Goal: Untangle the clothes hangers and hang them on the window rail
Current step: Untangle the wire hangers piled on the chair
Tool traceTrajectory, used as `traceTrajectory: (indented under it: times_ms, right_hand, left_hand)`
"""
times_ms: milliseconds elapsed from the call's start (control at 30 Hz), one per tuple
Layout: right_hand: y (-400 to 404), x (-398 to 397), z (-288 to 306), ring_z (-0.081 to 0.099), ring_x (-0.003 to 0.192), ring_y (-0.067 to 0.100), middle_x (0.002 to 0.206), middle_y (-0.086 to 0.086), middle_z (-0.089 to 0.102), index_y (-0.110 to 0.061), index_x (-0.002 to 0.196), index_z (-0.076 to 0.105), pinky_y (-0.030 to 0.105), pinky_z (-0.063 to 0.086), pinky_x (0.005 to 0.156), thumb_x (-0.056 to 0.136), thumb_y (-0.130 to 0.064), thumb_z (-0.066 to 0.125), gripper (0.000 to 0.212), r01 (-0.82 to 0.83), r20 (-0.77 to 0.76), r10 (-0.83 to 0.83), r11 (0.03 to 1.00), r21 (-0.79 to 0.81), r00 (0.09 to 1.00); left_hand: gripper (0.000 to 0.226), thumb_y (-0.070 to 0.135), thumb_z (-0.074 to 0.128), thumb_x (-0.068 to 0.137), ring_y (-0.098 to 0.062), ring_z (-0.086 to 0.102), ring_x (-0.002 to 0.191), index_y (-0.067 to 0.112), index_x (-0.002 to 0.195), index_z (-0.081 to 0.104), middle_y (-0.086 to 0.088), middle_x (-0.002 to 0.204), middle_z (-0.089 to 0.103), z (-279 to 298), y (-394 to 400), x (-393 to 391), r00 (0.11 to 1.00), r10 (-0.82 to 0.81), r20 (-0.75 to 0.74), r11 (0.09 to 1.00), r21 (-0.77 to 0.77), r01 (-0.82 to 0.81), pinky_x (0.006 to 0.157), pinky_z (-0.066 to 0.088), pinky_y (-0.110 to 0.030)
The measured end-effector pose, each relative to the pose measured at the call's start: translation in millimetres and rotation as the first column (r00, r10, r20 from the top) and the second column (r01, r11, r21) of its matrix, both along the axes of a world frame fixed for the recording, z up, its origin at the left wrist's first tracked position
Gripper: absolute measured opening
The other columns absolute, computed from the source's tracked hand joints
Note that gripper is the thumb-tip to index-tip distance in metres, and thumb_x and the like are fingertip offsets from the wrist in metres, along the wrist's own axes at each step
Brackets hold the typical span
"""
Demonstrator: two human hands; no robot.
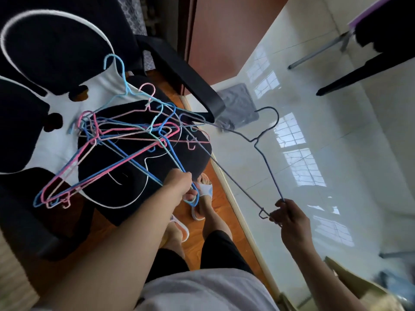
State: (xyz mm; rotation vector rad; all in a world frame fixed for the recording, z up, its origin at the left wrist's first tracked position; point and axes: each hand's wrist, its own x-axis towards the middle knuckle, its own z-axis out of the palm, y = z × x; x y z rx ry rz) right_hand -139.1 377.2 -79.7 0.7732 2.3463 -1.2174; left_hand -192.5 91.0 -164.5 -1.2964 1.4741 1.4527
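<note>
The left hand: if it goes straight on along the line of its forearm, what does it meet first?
The left hand, gripping a blue hanger, points up and left of the picture. It would probably meet the tangle of hangers first, then the black chair seat under it. Depth is unclear from one view.

- The left hand [180, 184] reaches forward and down on a bare, nearly straight forearm that runs up from the lower left.
- Its fingers are curled shut round the corner of a blue hanger [173, 158], with the knuckles turned up and the thumb side towards the body.
- The right hand [289, 217] is held out to the right, lower and well apart from the left hand.
- Its fingers [277, 215] and thumb pinch the end of a dark wire hanger [267, 158], with the back of the hand facing the camera.
- The right forearm is bare and slopes down towards the lower right corner.
- Both wrists look straight.
</note>
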Motion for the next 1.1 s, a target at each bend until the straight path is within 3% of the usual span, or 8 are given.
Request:
traceTrajectory:
  times_ms: [200, 400, 567, 733, 800, 900, 1033, 1100]
  right_hand:
    - [42.3, 27.5, 45.8, 0.064, 0.063, 0.020, 0.066, 0.009, 0.062, -0.010, 0.092, 0.063, 0.031, 0.049, 0.067, 0.098, 0.015, 0.040, 0.035, 0.076, -0.021, -0.075, 0.996, 0.051, 0.997]
    - [14.8, 51.6, 45.3, 0.068, 0.075, 0.038, 0.072, 0.017, 0.068, -0.009, 0.092, 0.063, 0.045, 0.057, 0.073, 0.103, 0.000, 0.042, 0.025, 0.179, -0.071, -0.185, 0.980, -0.086, 0.980]
    - [-64.1, 36.5, 49.4, 0.069, 0.077, 0.033, 0.083, 0.023, 0.069, -0.012, 0.094, 0.063, 0.031, 0.057, 0.060, 0.107, -0.009, 0.041, 0.025, 0.171, -0.111, -0.202, 0.955, -0.241, 0.973]
    - [-169.1, 31.2, 73.5, 0.065, 0.085, 0.026, 0.089, -0.002, 0.067, -0.030, 0.095, 0.061, 0.047, 0.055, 0.073, 0.100, -0.048, 0.043, 0.026, -0.201, -0.289, 0.118, 0.939, -0.278, 0.950]
    - [-211.2, 38.6, 80.2, 0.059, 0.086, 0.019, 0.093, -0.005, 0.062, -0.027, 0.098, 0.060, 0.039, 0.050, 0.076, 0.102, -0.037, 0.046, 0.017, -0.408, -0.426, 0.266, 0.866, -0.288, 0.865]
    - [-257.7, 54.4, 82.6, 0.057, 0.100, 0.017, 0.107, 0.000, 0.058, -0.011, 0.116, 0.061, 0.034, 0.049, 0.088, 0.098, -0.012, 0.055, 0.019, -0.653, -0.509, 0.476, 0.713, -0.255, 0.717]
    - [-261.4, 46.2, 59.0, 0.056, 0.116, 0.015, 0.125, 0.001, 0.059, -0.015, 0.133, 0.058, 0.020, 0.041, 0.103, 0.101, -0.019, 0.055, 0.032, -0.885, -0.419, 0.780, 0.407, -0.225, 0.465]
    - [-241.6, 17.5, 18.1, 0.060, 0.112, 0.016, 0.121, -0.002, 0.063, -0.018, 0.130, 0.062, 0.028, 0.046, 0.102, 0.099, -0.015, 0.053, 0.032, -0.811, -0.165, 0.799, 0.543, -0.216, 0.579]
  left_hand:
    - [0.025, 0.010, 0.038, 0.104, -0.018, 0.059, 0.044, 0.000, 0.117, 0.056, -0.019, 0.095, 0.070, 5.5, 1.3, -10.9, 1.000, -0.002, -0.004, 0.999, 0.048, 0.002, 0.038, 0.047, -0.022]
    - [0.019, 0.016, 0.040, 0.107, -0.027, 0.065, 0.078, 0.008, 0.122, 0.048, -0.021, 0.113, 0.056, 36.4, 9.9, -3.0, 0.999, 0.053, -0.006, 0.972, 0.231, -0.050, 0.069, 0.053, -0.035]
    - [0.016, 0.016, 0.048, 0.104, -0.024, 0.067, 0.086, 0.008, 0.104, 0.063, -0.013, 0.120, 0.067, 103.4, -0.8, 31.1, 0.988, 0.104, -0.117, 0.973, 0.216, -0.076, 0.080, 0.053, -0.035]
    - [0.043, 0.050, 0.065, 0.092, -0.017, 0.068, 0.112, 0.023, 0.126, 0.063, 0.000, 0.125, 0.069, 190.4, -42.5, 71.2, 0.950, 0.059, -0.307, 0.969, 0.245, 0.019, 0.092, 0.054, -0.037]
    - [0.071, 0.065, 0.072, 0.074, -0.011, 0.068, 0.111, 0.028, 0.133, 0.056, 0.005, 0.126, 0.068, 206.5, -59.7, 80.6, 0.930, 0.050, -0.365, 0.979, 0.204, 0.028, 0.093, 0.054, -0.034]
    - [0.047, 0.050, 0.075, 0.086, -0.005, 0.063, 0.105, 0.034, 0.125, 0.055, 0.012, 0.112, 0.065, 211.8, -86.3, 90.8, 0.916, 0.013, -0.401, 0.999, -0.037, -0.031, 0.100, 0.049, -0.036]
    - [0.063, 0.039, 0.063, 0.083, -0.013, 0.062, 0.112, 0.033, 0.144, 0.052, 0.007, 0.127, 0.063, 197.1, -126.2, 120.0, 0.933, 0.022, -0.358, 0.926, -0.345, -0.154, 0.096, 0.049, -0.036]
    - [0.054, 0.037, 0.060, 0.077, -0.019, 0.066, 0.103, 0.037, 0.131, 0.062, 0.001, 0.112, 0.070, 188.4, -139.8, 136.8, 0.937, 0.040, -0.348, 0.894, -0.405, -0.189, 0.088, 0.050, -0.035]
